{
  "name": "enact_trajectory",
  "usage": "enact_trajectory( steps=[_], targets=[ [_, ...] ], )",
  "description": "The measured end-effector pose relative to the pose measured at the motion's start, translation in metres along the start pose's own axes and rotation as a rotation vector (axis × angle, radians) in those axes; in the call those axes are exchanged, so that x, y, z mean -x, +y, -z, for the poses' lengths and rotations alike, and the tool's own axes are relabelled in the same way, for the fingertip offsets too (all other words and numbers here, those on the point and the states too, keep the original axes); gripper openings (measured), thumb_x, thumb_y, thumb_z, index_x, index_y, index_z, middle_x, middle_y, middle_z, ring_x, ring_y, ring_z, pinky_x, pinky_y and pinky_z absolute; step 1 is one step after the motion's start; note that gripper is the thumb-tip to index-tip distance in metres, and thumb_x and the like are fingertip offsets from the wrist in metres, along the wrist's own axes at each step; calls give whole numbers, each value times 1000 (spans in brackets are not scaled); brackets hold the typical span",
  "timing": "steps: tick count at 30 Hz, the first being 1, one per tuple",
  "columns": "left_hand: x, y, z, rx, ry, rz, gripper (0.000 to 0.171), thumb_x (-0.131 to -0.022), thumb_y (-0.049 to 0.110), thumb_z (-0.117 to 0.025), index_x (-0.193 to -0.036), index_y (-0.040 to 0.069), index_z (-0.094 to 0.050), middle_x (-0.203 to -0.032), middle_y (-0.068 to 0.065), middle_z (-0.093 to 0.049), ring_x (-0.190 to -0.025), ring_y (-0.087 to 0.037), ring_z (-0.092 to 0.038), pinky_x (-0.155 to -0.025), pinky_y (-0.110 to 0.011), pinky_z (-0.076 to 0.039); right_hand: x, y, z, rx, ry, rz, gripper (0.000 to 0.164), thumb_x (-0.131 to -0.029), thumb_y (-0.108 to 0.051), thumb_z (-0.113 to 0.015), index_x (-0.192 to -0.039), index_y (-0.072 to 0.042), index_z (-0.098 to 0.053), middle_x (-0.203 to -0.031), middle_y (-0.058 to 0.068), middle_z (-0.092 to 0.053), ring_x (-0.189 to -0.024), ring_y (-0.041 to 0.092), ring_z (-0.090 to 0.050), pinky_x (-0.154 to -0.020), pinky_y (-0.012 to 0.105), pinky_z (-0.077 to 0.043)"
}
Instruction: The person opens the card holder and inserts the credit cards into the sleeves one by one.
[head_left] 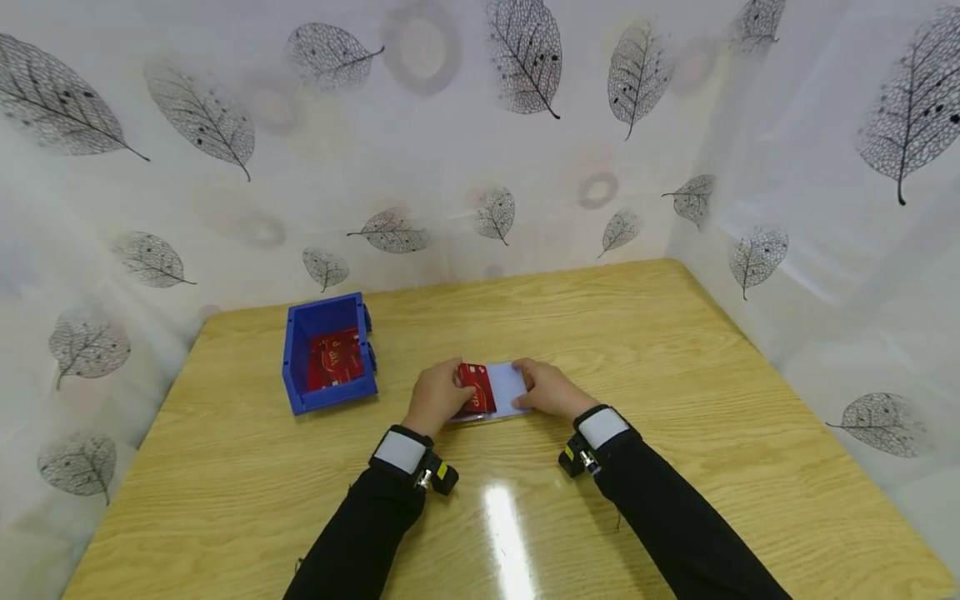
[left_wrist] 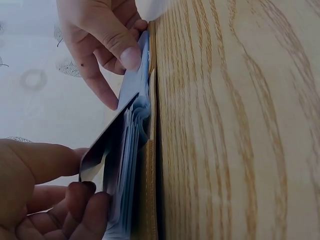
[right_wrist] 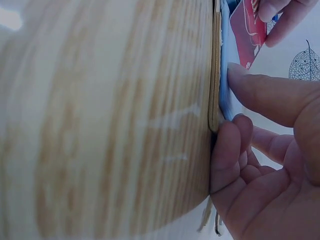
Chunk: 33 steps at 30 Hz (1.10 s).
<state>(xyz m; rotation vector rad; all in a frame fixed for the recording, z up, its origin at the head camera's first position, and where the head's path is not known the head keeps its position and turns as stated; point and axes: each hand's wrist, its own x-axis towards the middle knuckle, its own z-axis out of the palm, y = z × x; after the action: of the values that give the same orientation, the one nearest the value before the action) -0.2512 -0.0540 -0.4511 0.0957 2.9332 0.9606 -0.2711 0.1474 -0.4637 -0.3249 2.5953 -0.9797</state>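
a leaf-printed sheet [head_left: 442,158], perhaps plastic, hangs behind the wood-grain table [head_left: 525,454].

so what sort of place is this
Probably a screened-off tabletop workspace, perhaps set up for recording handwork: a bare wood-grain table, white leaf-print sheeting behind it and at both sides, and a small black device on each wrist.

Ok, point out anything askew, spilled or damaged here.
Nothing stands out as spilled or damaged. The red card slants over the card holder, but the left hand pinches it, so that looks like ordinary handling.
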Motion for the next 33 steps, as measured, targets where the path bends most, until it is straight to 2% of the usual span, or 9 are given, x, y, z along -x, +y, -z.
enact_trajectory(
  steps=[2,5,17,25,33],
  targets=[
    [0,0,0,-10,-14,13,55,-85,16,-75,-134,0,-57,-121,-18,-65,-111,-29,-61,-96,-44,-47,-1,0,0,-5,-2,-6,61,-86,-10,-74,-139,1,-47,-88,9,-51,-78,20,-48,-68,30,-39],
    [-1,0,-1,-20,-34,31,55,-86,17,-74,-135,0,-56,-127,-18,-62,-118,-32,-57,-100,-45,-44,-1,-1,0,-8,-2,-11,61,-85,-10,-74,-139,0,-47,-88,8,-51,-79,20,-47,-69,30,-39],
    [-2,6,0,-74,-60,59,55,-86,18,-74,-133,-4,-55,-127,-20,-61,-118,-33,-58,-99,-45,-46,1,0,0,5,-6,-3,62,-85,-10,-75,-139,1,-47,-85,8,-50,-75,19,-46,-66,29,-38],
    [-1,7,-3,-84,-12,74,55,-87,18,-73,-134,-4,-54,-125,-20,-63,-114,-34,-60,-97,-45,-47,0,1,0,10,-6,1,61,-85,-11,-75,-138,2,-47,-87,9,-50,-76,20,-47,-67,30,-38],
    [-4,5,-5,-107,50,38,54,-87,17,-72,-134,-4,-54,-120,-21,-65,-110,-33,-63,-93,-44,-50,-1,1,0,22,-1,4,61,-86,-12,-74,-139,1,-47,-87,9,-51,-75,20,-47,-67,30,-39]
  ],
)
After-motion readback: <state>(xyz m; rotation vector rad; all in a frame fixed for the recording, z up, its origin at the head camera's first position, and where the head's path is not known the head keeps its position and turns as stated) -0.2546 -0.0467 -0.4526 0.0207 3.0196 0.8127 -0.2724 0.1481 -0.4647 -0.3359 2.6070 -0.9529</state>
